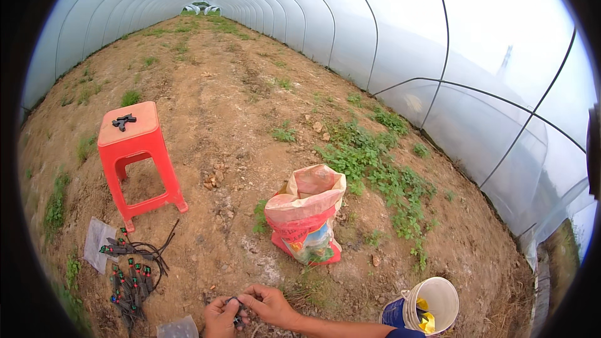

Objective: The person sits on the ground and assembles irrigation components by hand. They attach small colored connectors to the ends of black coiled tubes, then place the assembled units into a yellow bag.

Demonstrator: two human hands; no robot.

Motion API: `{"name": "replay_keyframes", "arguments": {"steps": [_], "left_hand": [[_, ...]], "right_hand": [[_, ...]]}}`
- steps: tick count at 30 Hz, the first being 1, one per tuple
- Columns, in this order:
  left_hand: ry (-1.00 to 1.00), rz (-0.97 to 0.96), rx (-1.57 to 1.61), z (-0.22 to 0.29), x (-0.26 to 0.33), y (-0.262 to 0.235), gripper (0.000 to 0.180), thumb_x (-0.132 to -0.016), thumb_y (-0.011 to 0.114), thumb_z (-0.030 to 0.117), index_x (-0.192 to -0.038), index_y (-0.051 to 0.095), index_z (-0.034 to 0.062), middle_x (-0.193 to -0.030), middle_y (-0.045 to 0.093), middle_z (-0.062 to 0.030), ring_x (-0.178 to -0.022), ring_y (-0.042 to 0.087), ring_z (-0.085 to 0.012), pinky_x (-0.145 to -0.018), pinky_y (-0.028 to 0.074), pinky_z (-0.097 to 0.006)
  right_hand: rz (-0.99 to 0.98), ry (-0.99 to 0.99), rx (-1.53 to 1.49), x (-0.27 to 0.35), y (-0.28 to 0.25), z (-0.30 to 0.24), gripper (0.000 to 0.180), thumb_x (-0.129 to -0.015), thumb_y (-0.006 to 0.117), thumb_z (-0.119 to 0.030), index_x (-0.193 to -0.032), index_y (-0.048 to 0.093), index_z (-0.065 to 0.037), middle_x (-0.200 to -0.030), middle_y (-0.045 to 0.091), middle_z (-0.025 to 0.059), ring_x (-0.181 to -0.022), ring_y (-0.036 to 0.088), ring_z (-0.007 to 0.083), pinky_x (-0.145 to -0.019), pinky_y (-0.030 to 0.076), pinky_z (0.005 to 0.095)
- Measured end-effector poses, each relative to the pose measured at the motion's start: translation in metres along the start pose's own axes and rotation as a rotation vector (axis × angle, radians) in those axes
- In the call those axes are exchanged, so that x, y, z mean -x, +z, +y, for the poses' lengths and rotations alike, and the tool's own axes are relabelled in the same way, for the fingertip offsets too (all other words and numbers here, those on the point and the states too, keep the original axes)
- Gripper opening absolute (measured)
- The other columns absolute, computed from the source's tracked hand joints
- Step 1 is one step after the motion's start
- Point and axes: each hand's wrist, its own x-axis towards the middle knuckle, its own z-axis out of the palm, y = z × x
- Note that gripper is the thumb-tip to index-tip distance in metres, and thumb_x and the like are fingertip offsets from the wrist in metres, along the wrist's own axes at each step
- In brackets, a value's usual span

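At the lower edge, my left hand (220, 318) is closed around a small dark piece (236, 313), too small and covered to name exactly. My right hand (270, 307) reaches in from the right, its fingers pinched on the same piece. To the left on the soil lie several black ribbed fittings (133, 288) with green and red ends. Beyond them are thin black tubes (150, 250), next to a clear plastic bag (100, 244). Another clear plastic piece (178, 328) lies just left of my left hand.
A red plastic stool (139, 150) at the left bears black fittings (124, 122). Ahead stands an open woven sack (307, 219). A white bucket (438, 300) with yellow material inside sits at the lower right. Green weeds (375, 156) grow along the tunnel's plastic wall (482, 100).
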Motion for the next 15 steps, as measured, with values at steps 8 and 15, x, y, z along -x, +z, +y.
{"name": "replay_keyframes", "arguments": {"steps": [8,15], "left_hand": [[-0.258,-0.131,0.207,0.043,0.025,0.001,0.023,-0.104,0.055,0.025,-0.089,0.061,0.0091,-0.068,0.057,0.0005,-0.050,0.049,-0.0082,-0.041,0.038,-0.022],[-0.424,-0.320,0.612,0.028,0.018,-0.026,0.016,-0.100,0.061,0.021,-0.098,0.062,0.0048,-0.080,0.063,-0.0064,-0.058,0.057,-0.0129,-0.045,0.044,-0.024]], "right_hand": [[-0.038,-0.362,0.279,0.008,-0.001,-0.028,0.016,-0.096,0.065,-0.013,-0.106,0.065,-0.001,-0.088,0.067,0.0141,-0.079,0.066,0.0278,-0.071,0.052,0.0358],[-0.015,-0.403,0.101,-0.001,-0.014,-0.043,0.016,-0.099,0.062,-0.013,-0.110,0.063,-0.001,-0.090,0.066,0.0084,-0.075,0.065,0.0194,-0.067,0.052,0.0318]]}}
